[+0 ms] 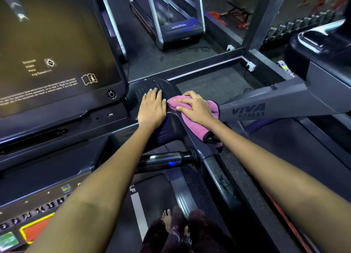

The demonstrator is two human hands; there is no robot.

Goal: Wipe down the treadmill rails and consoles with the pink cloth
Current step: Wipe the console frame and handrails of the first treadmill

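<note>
Head view: my left hand (152, 108) lies flat, fingers straight and released, palm down on the dark plastic corner of the treadmill console (152, 85), just right of the big black glossy display screen (57, 49). My right hand (193, 108) presses flat on the pink microfibre cloth with black trim (191, 123), fingers spread and straight, not clenched. That cloth is draped over the dark grey right-hand rail (191, 138) where it meets the console corner, just beside my left hand; its black-edged end hangs off the rail's outer side. A grey arm marked "VIVA FITNESS" (266, 108) from the neighbouring machine sits close behind the cloth. Below the hands I see a chrome pulse grip bar (167, 157) with a small blue light. The orange-red stop button with yellow border (36, 230) sits at lower left. My bare foot (168, 220) shows on the black running belt (152, 195). Another treadmill (171, 20) stands further ahead.
</note>
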